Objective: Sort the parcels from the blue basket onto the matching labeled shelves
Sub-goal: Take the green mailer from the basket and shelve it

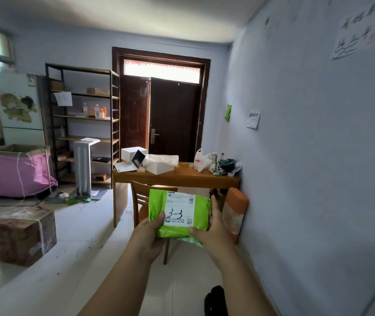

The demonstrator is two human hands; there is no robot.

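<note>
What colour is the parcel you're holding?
The parcel is bright green, with a white label marked 3-3; both hands hold it. The head view shows it best.

we see an open white laptop (134,161) at the wooden desk's (182,176) left end, a white plastic bag (201,160) toward its right.

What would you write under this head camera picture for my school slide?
Two hands, left hand and right hand, hold a green parcel marked 3-3, facing a shelf rack.
</note>
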